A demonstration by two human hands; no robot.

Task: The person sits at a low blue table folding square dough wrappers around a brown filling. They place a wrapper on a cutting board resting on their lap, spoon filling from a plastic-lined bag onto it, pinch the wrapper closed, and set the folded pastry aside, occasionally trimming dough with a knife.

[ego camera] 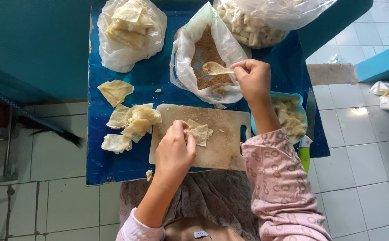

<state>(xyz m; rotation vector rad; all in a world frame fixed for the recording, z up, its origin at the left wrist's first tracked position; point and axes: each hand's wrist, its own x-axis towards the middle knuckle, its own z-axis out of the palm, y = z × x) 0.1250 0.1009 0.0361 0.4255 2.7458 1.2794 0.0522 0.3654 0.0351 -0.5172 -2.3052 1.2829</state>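
Right grip: right hand (253, 79) closed around the handle of a pale spoon (216, 68); fingers curled, thumb side toward 9 o'clock.
Spoon: bowl points to 9 o'clock, carries brown crumbly filling, held just over the filling in the open plastic bag (205, 58).
Right arm: forearm runs from 5 o'clock up to the wrist, pink patterned sleeve (279, 178) pushed to mid-forearm, wrist bent slightly toward 11 o'clock.
Left grip: left hand (174, 151) palm down, fingertips pressed on the edge of a thin beige wrapper sheet (199, 132); a light pin, not a full clasp.
Wrapper sheet: lies flat on the cutting board (223, 147), at 2 o'clock of the left hand.
Left arm: bare forearm rises from 7 o'clock, wrist straight.
Cutting board: pale, crumb-dusted, at the near edge of the blue table (158, 87).
At 9 o'clock of board: loose heap of wrapper pieces (132, 120).
At 11 o'clock: bag of stacked wrappers (129, 27).
At 1 o'clock: bag of finished rolls (252, 27).
At 3 o'clock: blue bowl (292, 118) of pale scraps, partly under the right forearm; knife with green handle (306, 143) just beside it.
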